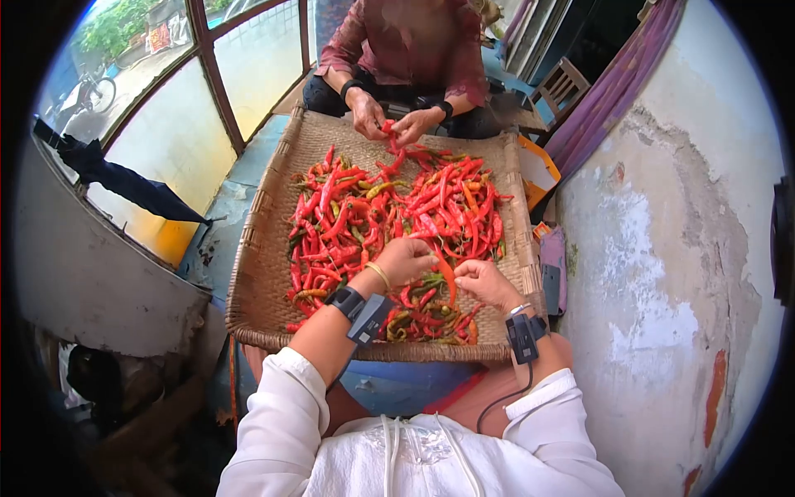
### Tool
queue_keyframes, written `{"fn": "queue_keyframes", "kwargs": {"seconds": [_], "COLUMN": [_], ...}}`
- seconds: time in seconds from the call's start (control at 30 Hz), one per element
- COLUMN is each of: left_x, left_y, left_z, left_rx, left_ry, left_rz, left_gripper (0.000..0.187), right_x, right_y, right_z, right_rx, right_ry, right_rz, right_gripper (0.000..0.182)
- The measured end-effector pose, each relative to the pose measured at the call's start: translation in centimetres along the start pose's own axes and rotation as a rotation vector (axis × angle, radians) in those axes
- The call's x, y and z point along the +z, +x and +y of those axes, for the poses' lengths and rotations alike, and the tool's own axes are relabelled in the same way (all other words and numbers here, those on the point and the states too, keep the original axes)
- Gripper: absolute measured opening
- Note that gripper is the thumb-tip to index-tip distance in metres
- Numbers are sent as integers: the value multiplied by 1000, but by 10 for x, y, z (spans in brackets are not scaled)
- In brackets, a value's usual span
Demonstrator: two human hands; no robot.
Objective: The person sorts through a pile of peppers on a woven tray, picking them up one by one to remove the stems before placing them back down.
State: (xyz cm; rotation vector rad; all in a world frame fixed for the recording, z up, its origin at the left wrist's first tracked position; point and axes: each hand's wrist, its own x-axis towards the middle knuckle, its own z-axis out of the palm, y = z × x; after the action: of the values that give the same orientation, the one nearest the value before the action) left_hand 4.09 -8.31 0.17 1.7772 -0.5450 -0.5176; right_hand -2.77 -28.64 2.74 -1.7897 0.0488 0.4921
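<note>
A long orange-red chili pepper (446,279) hangs between my two hands, above the basket. My left hand (404,262) has its fingers closed at the pepper's upper end. Close beside the pepper, my right hand (490,284) is pinched; whatever is between its fingertips, if anything, is too small to make out. Under both hands lies a heap of chili peppers (339,217), mostly red. A smaller group of greenish and dark chili peppers (426,319) lies near the front rim. All rest in a wide woven basket (248,273).
Across the basket sits another person (414,50), both hands holding a red chili over the far edge. A folded dark umbrella (137,178) leans at the left by the windows. On the right are a peeling wall (654,273), an orange box (537,172) and a wooden chair (563,87).
</note>
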Motion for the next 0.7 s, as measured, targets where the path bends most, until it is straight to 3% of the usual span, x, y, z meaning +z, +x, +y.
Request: {"fn": "queue_keyframes", "kwargs": {"seconds": [0.07,0.13,0.2,0.23,0.27,0.33,0.37,0.47,0.6,0.7], "left_x": [-11,-23,-34,-37,-34,-27,-20,-2,9,9], "left_y": [4,9,10,11,11,11,12,12,12,9], "left_z": [-3,1,-5,-10,-13,-14,-14,-14,-13,-12], "left_rx": [-29,-37,-17,-103,-109,-192,-219,-264,-299,-346], "left_ry": [-295,-637,-884,-951,-951,-821,-783,-642,-438,-330], "left_rz": [129,395,590,602,603,469,423,313,258,174], "left_gripper": [24,26,29,32,32,26,26,28,26,25], "right_x": [-5,-12,-16,-18,-19,-17,-18,5,29,32], "right_y": [-1,3,10,13,19,36,46,58,77,89], "right_z": [3,13,15,12,11,11,11,-9,-14,-6], "right_rx": [34,38,3,-21,-17,-278,-372,-478,-375,-273], "right_ry": [-25,-42,-264,-392,-390,-611,-729,-909,-1221,-1222], "right_rz": [23,23,91,139,136,317,377,531,416,417], "right_gripper": [12,12,13,16,16,17,26,37,49,41]}}
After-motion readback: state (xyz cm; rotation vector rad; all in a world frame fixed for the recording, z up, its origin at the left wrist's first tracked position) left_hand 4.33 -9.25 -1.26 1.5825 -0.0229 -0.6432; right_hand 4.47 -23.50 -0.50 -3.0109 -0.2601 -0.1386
